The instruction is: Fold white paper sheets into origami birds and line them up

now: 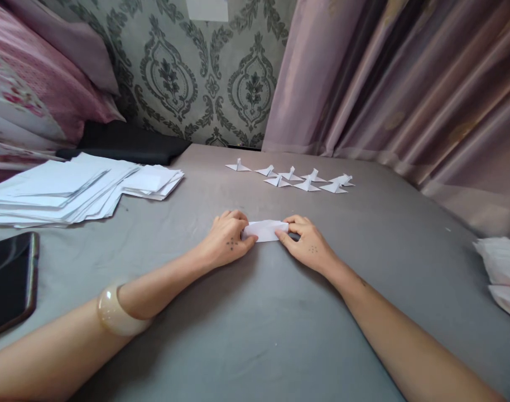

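A small folded sheet of white paper (pixel 264 230) is held level between my two hands, just above or on the grey surface. My left hand (pixel 229 237) pinches its left end, thumb in front and fingers behind. At the right end, my right hand (pixel 308 241) grips the paper the same way, with the thumb along the near edge. Beyond the hands stand several folded white paper figures (pixel 308 184) with pointed wings and a raised middle, in loose rows.
Stacked white paper sheets (pixel 58 190) and a pile of smaller sheets (pixel 154 181) lie at the left. A phone (pixel 10 285) rests nearer on the left edge. Black cloth (pixel 129 139) lies behind the stack. Crumpled white material (pixel 504 273) sits far right, below the curtain (pixel 364 84).
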`<state>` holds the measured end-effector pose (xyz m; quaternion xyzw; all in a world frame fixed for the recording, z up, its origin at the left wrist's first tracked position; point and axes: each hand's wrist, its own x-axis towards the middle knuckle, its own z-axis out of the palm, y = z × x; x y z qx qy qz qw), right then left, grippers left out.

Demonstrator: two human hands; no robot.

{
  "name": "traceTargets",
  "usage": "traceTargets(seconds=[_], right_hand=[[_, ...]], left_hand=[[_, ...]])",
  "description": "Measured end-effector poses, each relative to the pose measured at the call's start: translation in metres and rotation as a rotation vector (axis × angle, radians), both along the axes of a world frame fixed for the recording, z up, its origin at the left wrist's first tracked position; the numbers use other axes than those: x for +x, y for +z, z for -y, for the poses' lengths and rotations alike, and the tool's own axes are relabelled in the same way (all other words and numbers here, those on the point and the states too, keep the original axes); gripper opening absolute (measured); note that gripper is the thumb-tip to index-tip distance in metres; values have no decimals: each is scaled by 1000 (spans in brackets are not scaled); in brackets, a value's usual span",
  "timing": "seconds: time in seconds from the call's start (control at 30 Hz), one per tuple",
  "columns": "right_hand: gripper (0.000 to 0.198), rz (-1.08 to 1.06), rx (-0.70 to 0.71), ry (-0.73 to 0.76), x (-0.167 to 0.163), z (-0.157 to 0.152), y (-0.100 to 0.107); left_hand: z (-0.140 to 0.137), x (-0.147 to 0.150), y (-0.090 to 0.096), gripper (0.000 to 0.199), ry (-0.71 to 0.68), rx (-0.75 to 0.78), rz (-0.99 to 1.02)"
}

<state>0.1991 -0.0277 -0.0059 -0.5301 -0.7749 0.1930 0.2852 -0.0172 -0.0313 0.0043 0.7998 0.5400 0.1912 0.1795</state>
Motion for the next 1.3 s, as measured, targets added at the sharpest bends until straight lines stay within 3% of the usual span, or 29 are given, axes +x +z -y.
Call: traceTargets(seconds=[0.27,0.5,0.77,0.97,1.03,1.1,1.2,1.3], right_hand=[[26,15,-29,-166,-6,-1,-3],[24,47,-9,-185,-7,-2,-6],[21,111,29,-160,-7,-1,-6],[11,136,51,-164,-6,1,-4],[8,131,77,-148,-5,1,-4],[13,119,119,-85,-5,1,-4],[24,147,179,62,-4,1,-6],[32,200,185,144,-4,0,-7]], left_hand=[[0,3,3,39,152,-75,74],[-1,-2,-1,30,147,-29,59],[-4,-8,-12,31,104,63,-34],[4,-3,1,27,107,116,-243],[8,3,6,27,53,217,-337],[12,9,10,23,-127,280,-411],[16,15,13,25,-348,182,-470],[21,17,13,33,-316,91,-514]])
